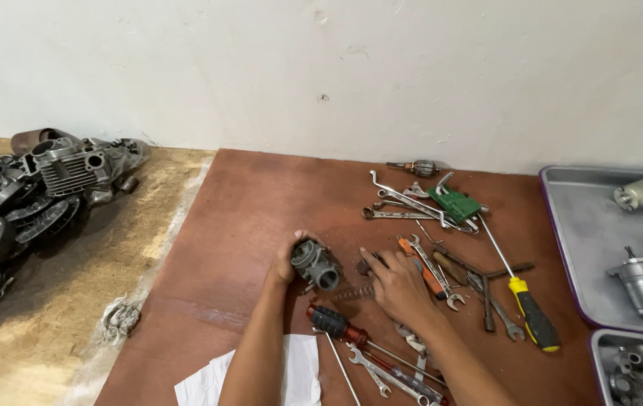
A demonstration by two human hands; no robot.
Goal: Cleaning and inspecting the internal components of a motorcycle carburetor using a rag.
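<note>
Left hand [285,263] grips a grey metal carburettor [315,265] steady on the worktop [246,203]; right hand [400,289], fingers spread, rests among nearby wrenches [426,267].

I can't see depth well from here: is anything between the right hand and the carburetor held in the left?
Nothing solid blocks it. Only a small spring lies on the board between the right hand and the carburetor gripped by the left hand.

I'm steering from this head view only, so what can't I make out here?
- Head view: right hand covers whatever lies beneath it; grasp unclear.
- Grey metal part: the side in the left hand is hidden.
- Lower tray: cut by the frame edge, contents too small.
- White paper: cut off at bottom.
</note>
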